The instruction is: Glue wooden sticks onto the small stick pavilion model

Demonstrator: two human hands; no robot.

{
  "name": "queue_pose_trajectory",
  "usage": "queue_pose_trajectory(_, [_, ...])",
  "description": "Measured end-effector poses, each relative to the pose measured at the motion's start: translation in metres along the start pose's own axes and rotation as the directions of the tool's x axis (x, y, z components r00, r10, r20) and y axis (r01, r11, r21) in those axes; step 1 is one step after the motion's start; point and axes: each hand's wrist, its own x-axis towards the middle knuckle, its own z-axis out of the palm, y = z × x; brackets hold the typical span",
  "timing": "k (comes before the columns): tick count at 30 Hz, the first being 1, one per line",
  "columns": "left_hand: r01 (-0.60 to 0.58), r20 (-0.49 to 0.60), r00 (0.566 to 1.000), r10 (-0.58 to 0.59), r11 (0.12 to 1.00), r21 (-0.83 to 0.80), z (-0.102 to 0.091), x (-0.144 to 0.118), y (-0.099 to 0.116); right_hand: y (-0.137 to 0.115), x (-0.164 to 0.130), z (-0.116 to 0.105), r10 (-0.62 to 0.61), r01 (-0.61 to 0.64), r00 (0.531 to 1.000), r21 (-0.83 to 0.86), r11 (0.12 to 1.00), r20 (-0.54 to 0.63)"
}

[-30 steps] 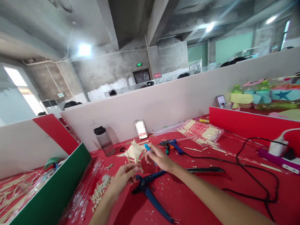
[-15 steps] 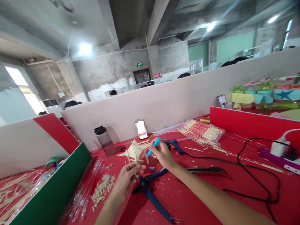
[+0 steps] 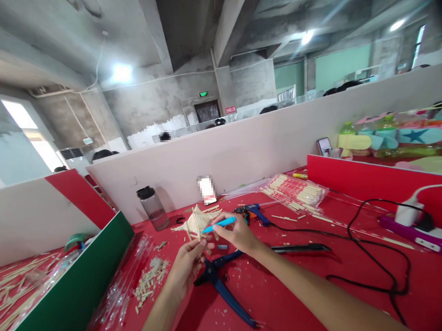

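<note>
In my right hand (image 3: 239, 234) is a light blue marker pen (image 3: 223, 224), slanting down to the left. Its tip reaches a thin wooden stick (image 3: 199, 231) pinched upright in the fingers of my left hand (image 3: 191, 258); whether tip and stick touch is too small to tell. Directly behind stands a star-like model of pale wooden sticks (image 3: 204, 218), partly covered by the hands. A small bluish cap (image 3: 222, 247) lies between my hands. Below them rests a blue-handled cutter (image 3: 226, 297), its handles spread.
A blue glue gun (image 3: 259, 214) trails a black cable. Bundled sticks (image 3: 297, 191) in plastic lie behind it. Offcuts (image 3: 149, 283), a dark bottle (image 3: 153, 207) and a phone (image 3: 207, 190) surround the hands. A purple power strip (image 3: 422, 235) sits right; a green divider (image 3: 72, 284) stands left.
My right hand has tipped the marker pen from steep to nearly level and brought its tip left to the stick. My left hand keeps its pinch. The view has shifted slightly.
</note>
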Motion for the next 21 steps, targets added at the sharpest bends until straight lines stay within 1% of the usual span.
queue_pose_trajectory(5, [-0.014, 0.01, 1.0, 0.014, 1.0, 0.004, -0.0001, 0.0019, -0.0012, 0.0029, -0.0013, 0.0003, 0.012, -0.012, 1.0, -0.011, 1.0, 0.02])
queue_pose_trajectory(11, [-0.013, -0.009, 1.0, 0.013, 1.0, -0.003, 0.0017, 0.0013, -0.0009, 0.001, -0.0019, 0.0008, 0.021, -0.021, 0.999, -0.012, 1.0, 0.031])
queue_pose_trajectory(15, [-0.022, -0.003, 1.0, 0.022, 1.0, 0.001, 0.0028, 0.0004, -0.0004, 0.0007, -0.0021, 0.0006, 0.021, -0.02, 0.999, -0.018, 1.0, 0.032])
queue_pose_trajectory(21, [-0.046, -0.02, 0.999, 0.046, 0.999, 0.019, 0.0031, 0.0004, -0.0005, 0.001, -0.0021, 0.0008, 0.033, -0.032, 0.999, -0.013, 0.999, 0.032])
